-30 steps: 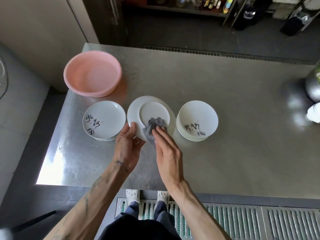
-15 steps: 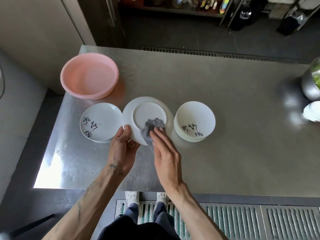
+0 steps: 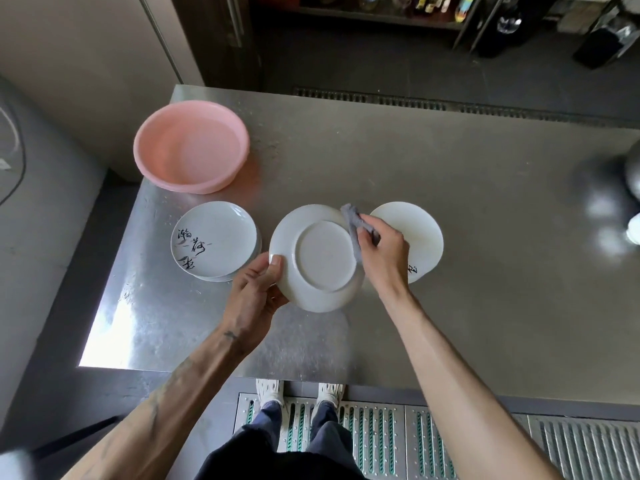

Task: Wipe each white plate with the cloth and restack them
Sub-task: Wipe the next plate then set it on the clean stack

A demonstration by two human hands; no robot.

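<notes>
Plainly, the plate (image 3: 317,258) is held upside down just above the near middle of the table (image 3: 467,202), its unglazed base turned up and its far edge tipped slightly higher. It is pinched at its left rim by the left hand (image 3: 254,292), with the thumb (image 3: 276,261) laid on the upturned underside and the fingers hidden beneath. The grey cloth (image 3: 351,220) is bunched in the right hand (image 3: 381,251), whose fingers are curled round it, and is pressed against the plate's right rim.

The plate is judged to be stiff, glazed and breakable, moderately light, and likely slippery if damp. A one-sided pinch is best backed by fingers spread underneath, and the rim is the place to be gripped, not the smooth face. The cloth is soft and limp, so it is best kept wadded for pressure.

A left stack (image 3: 214,239) of plates marked with black brushwork is set just beside the held plate. A right stack (image 3: 419,230) is partly covered by the right hand. Which stack is wiped cannot be told. A pink basin (image 3: 191,147) is placed at the far left.
</notes>
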